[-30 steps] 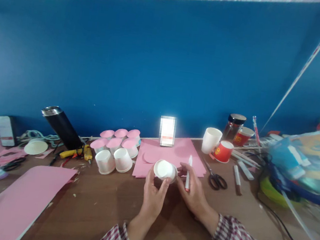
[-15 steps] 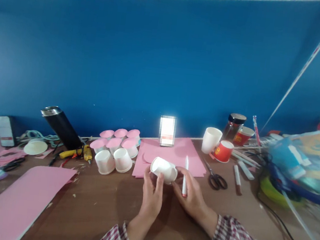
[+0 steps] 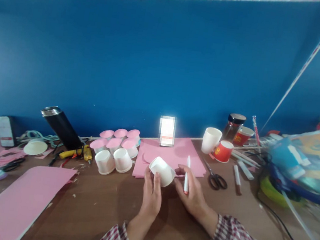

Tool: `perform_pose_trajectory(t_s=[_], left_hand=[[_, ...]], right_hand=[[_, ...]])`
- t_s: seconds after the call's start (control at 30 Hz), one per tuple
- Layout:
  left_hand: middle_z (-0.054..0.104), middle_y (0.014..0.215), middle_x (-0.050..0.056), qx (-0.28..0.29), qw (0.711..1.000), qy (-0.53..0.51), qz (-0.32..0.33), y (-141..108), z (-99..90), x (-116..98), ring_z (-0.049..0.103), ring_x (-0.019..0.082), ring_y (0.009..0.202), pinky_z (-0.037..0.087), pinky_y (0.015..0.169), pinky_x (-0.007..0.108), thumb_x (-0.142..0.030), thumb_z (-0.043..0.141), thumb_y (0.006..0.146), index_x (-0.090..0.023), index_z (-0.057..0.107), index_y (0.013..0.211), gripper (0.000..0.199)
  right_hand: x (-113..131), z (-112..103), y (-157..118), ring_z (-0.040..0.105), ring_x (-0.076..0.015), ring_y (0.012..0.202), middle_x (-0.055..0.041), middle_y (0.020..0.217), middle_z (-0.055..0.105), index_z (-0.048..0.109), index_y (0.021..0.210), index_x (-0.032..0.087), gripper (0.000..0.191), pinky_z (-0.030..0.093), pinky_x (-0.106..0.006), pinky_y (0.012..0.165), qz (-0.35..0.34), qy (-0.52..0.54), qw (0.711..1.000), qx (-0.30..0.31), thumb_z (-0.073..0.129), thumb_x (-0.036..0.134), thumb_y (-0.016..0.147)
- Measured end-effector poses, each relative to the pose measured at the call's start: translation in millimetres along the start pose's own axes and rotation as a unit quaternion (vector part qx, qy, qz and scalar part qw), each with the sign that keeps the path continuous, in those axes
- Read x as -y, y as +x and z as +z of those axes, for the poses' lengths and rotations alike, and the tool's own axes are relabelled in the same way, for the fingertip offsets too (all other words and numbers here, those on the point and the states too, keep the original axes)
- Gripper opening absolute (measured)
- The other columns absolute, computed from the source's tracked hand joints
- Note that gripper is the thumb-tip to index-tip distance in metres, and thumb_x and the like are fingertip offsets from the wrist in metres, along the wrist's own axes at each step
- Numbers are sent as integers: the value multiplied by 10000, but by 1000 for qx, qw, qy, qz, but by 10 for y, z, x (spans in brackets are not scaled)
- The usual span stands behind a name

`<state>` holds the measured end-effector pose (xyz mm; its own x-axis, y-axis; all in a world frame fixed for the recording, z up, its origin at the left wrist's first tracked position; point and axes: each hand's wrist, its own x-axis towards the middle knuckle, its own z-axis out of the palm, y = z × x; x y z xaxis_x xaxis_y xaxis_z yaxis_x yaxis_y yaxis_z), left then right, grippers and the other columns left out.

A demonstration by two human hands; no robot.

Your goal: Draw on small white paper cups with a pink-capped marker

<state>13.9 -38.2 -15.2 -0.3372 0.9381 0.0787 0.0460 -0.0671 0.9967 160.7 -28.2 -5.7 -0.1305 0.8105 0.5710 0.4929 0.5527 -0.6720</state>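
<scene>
A white paper cup [image 3: 164,173], tilted on its side with its mouth towards the upper left, is gripped by my left hand [image 3: 151,196]. Close to the cup's right side is my right hand [image 3: 193,196], which holds a white marker [image 3: 187,176] with a red end pointing down. Behind the cup lie pink paper sheets [image 3: 184,150]. To the left, two white cups [image 3: 122,161] stand in front of several cups topped with pink paper [image 3: 114,144]. Black-handled scissors [image 3: 217,181] rest right of my right hand.
Pink sheets [image 3: 21,200], a black flask [image 3: 62,127] and a yellow glue gun [image 3: 71,153] are on the left. A tall white cup [image 3: 211,140], a red cup [image 3: 223,151], another marker [image 3: 237,179] and a plastic bag [image 3: 319,155] are on the right.
The cup has turned in my left hand, so its base points further down. My right hand's fingers have shifted slightly, and the marker leans a little differently in them.
</scene>
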Motion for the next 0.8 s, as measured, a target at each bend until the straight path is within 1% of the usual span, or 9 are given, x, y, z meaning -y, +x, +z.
perform_pose_trajectory(t_s=[0.1,0.2,0.3,0.37,0.43,0.5,0.6,0.7,0.8], left_hand=[[509,1276,168,-3,1000,-14,1,14,-4,23,527,237,1152,429,960,365,-560,413,868,-175,323,1328,607],[532,1211,158,-6,1000,-17,16,33,-11,40,552,217,1074,442,924,358,-573,381,875,-170,339,1291,581],[520,1224,148,-21,1000,-11,20,47,-16,44,516,221,1128,406,971,354,-590,353,876,-168,386,1256,568],[505,1265,143,-28,999,-20,-1,50,-19,37,471,235,1198,381,1004,350,-596,345,874,-174,430,1234,562],[508,1275,135,-27,999,-29,-20,46,-23,18,456,243,1224,383,1004,342,-594,358,870,-181,463,1213,547],[536,1238,125,-9,999,-31,-14,37,-29,-14,491,239,1181,397,984,342,-573,392,869,-185,470,1208,521],[580,1147,102,30,999,-33,8,20,-33,-75,556,213,1065,423,939,341,-529,463,859,-183,435,1235,510],[606,1083,88,52,998,-35,0,11,-33,-113,594,201,984,458,876,337,-501,542,825,-182,402,1254,552],[623,1019,72,63,998,-22,-5,16,-36,-107,612,196,925,476,826,328,-489,557,817,-178,438,1202,509]], right_hand=[[-27,20,-19,649,-209,929,-89,1027,629,433,1202,209,338,542,-368,842,-6,5,1000,15,527,220,878],[-32,26,-29,648,-207,934,-86,1028,630,431,1208,211,356,541,-361,842,-26,2,999,19,531,208,867],[5,17,-30,649,-206,929,-82,1020,635,439,1205,215,371,542,-354,836,-49,0,998,31,545,194,851],[44,9,-32,649,-204,920,-79,1009,639,446,1198,218,370,545,-348,830,-60,5,997,43,551,186,845],[78,4,-37,649,-202,915,-79,1006,639,446,1198,221,368,548,-341,822,-66,15,996,56,548,179,847],[101,1,-44,650,-201,913,-80,1006,637,445,1199,225,366,552,-335,814,-69,25,995,63,542,177,850],[115,-1,-47,652,-202,908,-76,999,641,450,1188,231,360,553,-330,808,-72,27,995,64,546,176,845],[114,-6,-41,659,-200,891,-71,990,651,457,1184,235,367,554,-325,798,-73,23,995,71,561,179,836],[103,-12,-36,660,-214,909,-83,1011,651,452,1201,232,394,554,-338,800,-77,14,995,63,585,210,831]])
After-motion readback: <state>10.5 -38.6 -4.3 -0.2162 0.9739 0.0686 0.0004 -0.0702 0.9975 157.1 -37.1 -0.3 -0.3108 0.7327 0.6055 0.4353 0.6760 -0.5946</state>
